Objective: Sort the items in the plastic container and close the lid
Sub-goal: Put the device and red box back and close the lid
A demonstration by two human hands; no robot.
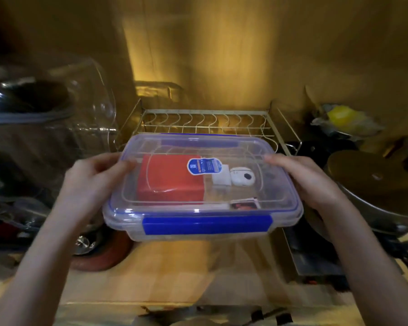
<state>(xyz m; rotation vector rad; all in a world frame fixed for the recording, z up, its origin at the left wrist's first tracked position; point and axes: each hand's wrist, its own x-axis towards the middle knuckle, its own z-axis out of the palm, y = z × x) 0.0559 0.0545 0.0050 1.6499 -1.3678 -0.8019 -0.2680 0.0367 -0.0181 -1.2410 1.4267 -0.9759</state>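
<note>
I gripped the lidded plastic container (203,184), light, stiff and slick, by its short ends, left hand (97,175) and right hand (302,177) curled round the rims.

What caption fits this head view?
Both hands hold the lidded plastic container above a wire rack.

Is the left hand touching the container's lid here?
Touching. In the head view the left hand grips the left end of the plastic container, its fingertips lying on the clear lid at that edge.

Both hands (93,178) (302,177) hold the lidded plastic container (203,229).
</note>
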